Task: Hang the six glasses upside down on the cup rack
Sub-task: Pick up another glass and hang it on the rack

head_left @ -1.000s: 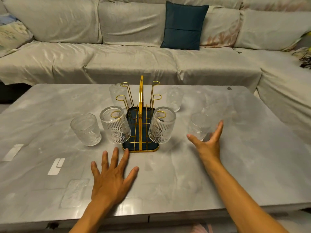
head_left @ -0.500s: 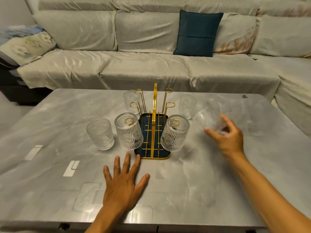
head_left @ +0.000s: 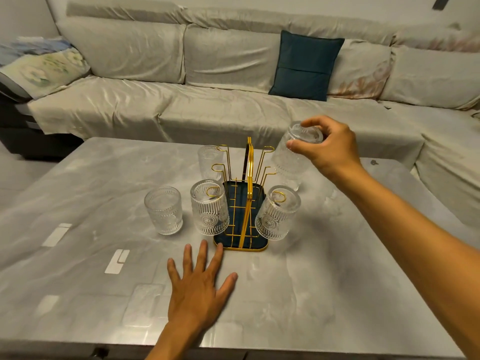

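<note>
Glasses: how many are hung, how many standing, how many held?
Hung glasses on rack: 2
Standing glasses: 2
Held glass in right hand: 1
Total: 5 clearly seen

The right hand [head_left: 327, 146] covers part of the base of the upturned glass [head_left: 292, 154] in its grip, and that glass is smeared by motion, so its pattern does not read. Whether it touches the rack's [head_left: 248, 193] upper right hook cannot be told. Behind it, a further glass low down shows only as a faint sliver. The back-left glass [head_left: 209, 162] is partly screened by gold wires. Both forearms run off the bottom and right edges. The counter's [head_left: 337, 281] near edge and left corner are cut off. The sofa [head_left: 207, 81] is cropped on both sides.
</note>
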Demonstrator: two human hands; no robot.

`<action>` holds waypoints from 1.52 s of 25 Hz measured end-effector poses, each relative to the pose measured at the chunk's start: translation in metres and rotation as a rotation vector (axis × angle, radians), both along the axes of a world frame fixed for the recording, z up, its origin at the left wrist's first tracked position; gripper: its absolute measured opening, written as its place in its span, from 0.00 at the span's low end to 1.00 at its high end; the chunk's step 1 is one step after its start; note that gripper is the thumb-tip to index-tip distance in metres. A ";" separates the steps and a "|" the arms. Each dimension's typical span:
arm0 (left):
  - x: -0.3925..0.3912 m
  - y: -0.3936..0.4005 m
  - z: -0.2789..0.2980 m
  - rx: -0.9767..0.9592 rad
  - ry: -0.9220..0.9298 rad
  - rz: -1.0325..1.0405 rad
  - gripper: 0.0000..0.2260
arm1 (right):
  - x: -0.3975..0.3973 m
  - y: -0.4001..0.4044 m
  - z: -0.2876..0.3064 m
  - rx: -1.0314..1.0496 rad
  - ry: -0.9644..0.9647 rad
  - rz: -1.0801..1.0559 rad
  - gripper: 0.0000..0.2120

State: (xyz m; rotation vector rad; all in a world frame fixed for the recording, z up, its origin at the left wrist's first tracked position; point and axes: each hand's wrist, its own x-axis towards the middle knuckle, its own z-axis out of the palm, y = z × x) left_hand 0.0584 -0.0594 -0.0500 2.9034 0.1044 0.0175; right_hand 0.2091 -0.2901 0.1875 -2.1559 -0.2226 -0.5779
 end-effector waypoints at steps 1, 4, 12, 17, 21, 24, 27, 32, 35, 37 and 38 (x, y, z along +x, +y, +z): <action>0.001 0.000 -0.001 -0.001 -0.002 0.004 0.32 | 0.002 0.005 -0.005 -0.025 0.011 0.003 0.23; 0.002 0.001 -0.005 -0.005 -0.015 0.010 0.32 | 0.008 0.013 -0.022 -0.068 0.052 0.006 0.24; 0.003 0.000 -0.006 0.007 -0.029 0.012 0.32 | 0.020 0.024 -0.045 -0.237 0.164 0.003 0.23; 0.003 0.000 -0.006 0.008 -0.028 0.013 0.32 | 0.029 0.032 -0.052 -0.300 0.265 -0.024 0.23; 0.004 0.000 -0.007 0.005 -0.044 0.016 0.32 | 0.029 0.036 -0.058 -0.301 0.307 -0.035 0.21; 0.002 0.000 -0.009 0.003 -0.051 0.013 0.32 | 0.029 0.034 -0.060 -0.262 0.319 -0.031 0.19; 0.004 0.001 -0.009 -0.024 -0.063 0.015 0.31 | 0.028 0.035 -0.062 -0.294 0.359 0.008 0.19; -0.015 0.004 -0.003 -0.020 -0.035 0.030 0.32 | -0.034 0.034 -0.056 -0.016 0.029 -0.077 0.19; -0.013 -0.003 -0.003 -0.037 -0.022 0.000 0.33 | -0.122 0.048 -0.101 0.007 -0.314 -0.009 0.13; -0.004 0.000 0.000 -0.057 -0.039 -0.006 0.33 | -0.158 0.062 -0.144 -0.146 -0.233 0.131 0.12; -0.001 0.003 0.002 -0.072 -0.049 -0.001 0.32 | -0.165 0.067 -0.162 -0.249 -0.126 0.169 0.13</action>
